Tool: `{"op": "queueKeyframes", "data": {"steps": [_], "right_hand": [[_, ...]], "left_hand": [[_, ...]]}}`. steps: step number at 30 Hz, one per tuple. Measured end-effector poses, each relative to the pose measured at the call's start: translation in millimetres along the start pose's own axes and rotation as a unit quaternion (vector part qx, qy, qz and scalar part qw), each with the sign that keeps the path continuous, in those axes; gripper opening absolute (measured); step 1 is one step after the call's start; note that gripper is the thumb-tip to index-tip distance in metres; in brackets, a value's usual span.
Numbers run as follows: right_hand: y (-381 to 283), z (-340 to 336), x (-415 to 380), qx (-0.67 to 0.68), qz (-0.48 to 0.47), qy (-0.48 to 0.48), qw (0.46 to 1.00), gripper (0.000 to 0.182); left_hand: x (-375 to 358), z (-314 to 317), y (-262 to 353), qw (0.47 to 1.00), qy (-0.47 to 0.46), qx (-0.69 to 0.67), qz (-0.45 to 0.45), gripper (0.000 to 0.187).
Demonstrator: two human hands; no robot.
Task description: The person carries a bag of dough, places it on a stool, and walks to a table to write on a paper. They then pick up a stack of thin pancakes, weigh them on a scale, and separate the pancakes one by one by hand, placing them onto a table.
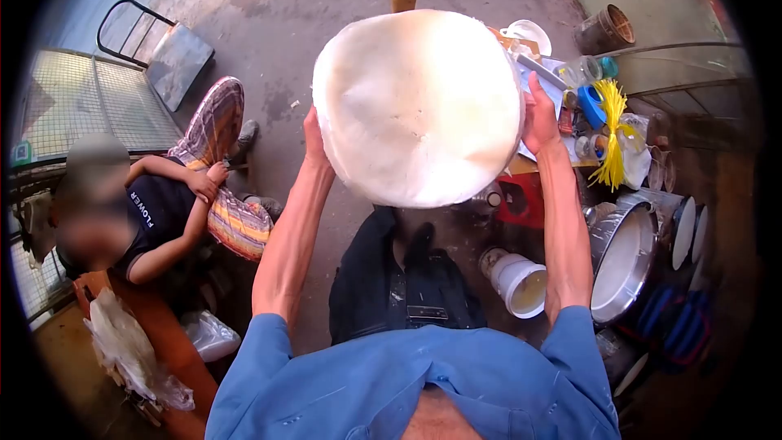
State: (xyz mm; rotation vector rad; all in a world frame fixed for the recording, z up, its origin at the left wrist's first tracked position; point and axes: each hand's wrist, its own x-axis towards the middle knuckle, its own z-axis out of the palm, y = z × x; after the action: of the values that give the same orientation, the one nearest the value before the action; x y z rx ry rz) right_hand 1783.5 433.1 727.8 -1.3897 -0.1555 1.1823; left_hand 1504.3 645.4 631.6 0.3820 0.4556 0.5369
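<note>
Blue shirt collar (pixel 407 383) fills the bottom edge, closest to the camera, with two bare forearms raised from its sleeves. Fingers of the left hand (pixel 316 143) are pressed against the left rim of a white disc (pixel 417 106), and fingers of the right hand (pixel 539 118) are closed on its right rim, thumb toward the viewer. The disc is held up between both hands, above a dark bag (pixel 399 277) on the concrete floor. Its flat face is turned toward the camera; it is slightly oval, its longer axis running up and down. Right of it, a cluttered table (pixel 562 155) carries yellow strips (pixel 611 130) and a blue tape roll (pixel 592 106). Lower right, a metal basin (pixel 623 261) and a white bucket (pixel 520 283) are seen. At left, another person in a dark shirt (pixel 155 212) is seated.
</note>
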Motion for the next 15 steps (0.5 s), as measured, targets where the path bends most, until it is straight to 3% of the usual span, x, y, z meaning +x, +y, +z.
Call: {"op": "queueKeyframes", "data": {"steps": [2, 3, 5, 6, 7, 9, 10, 12, 13, 15], "right_hand": [[8.6, -22.2, 21.2, -0.112, 0.054, 0.103, 0.987, 0.083], [14.5, -19.2, 19.3, -0.174, 0.026, 0.212, 0.961, 0.085], [55.4, -91.3, 36.0, -0.205, 0.007, 0.294, 0.934, 0.084], [67.7, -109.5, 23.6, -0.228, 0.007, 0.319, 0.920, 0.076], [84.8, -101.7, 2.4, -0.172, -0.064, 0.353, 0.917, 0.064], [122.7, -113.7, -37.2, -0.174, -0.001, 0.348, 0.921, 0.042], [145.4, -109.9, -56.0, -0.109, 0.005, 0.345, 0.932, 0.039], [196.4, -110.2, -98.7, -0.030, 0.130, 0.277, 0.951, 0.041], [228.8, -113.2, -115.7, -0.094, 0.219, 0.272, 0.932, 0.044], [283.6, -105.2, -161.5, -0.218, 0.260, 0.272, 0.901, 0.052]], "left_hand": [[26.1, -36.9, -1.9, 0.997, 0.027, 0.067, -0.004, 0.060], [26.6, -40.5, 1.4, 0.997, 0.066, 0.042, -0.023, 0.061], [2.8, -46.5, 7.5, 0.987, 0.147, -0.008, -0.057, 0.062], [-11.7, -64.1, 11.2, 0.979, 0.194, 0.023, -0.049, 0.066], [-34.2, -85.9, 12.2, 0.968, 0.244, 0.052, -0.040, 0.069], [-77.5, -103.1, 10.0, 0.942, 0.330, 0.047, -0.036, 0.070], [-100.0, -123.7, 2.0, 0.931, 0.360, 0.036, -0.047, 0.068], [-149.4, -170.0, -24.3, 0.909, 0.408, 0.035, -0.081, 0.064], [-172.6, -184.9, -39.0, 0.898, 0.426, 0.044, -0.101, 0.061], [-210.3, -193.9, -64.9, 0.868, 0.458, 0.088, -0.168, 0.054]]}}
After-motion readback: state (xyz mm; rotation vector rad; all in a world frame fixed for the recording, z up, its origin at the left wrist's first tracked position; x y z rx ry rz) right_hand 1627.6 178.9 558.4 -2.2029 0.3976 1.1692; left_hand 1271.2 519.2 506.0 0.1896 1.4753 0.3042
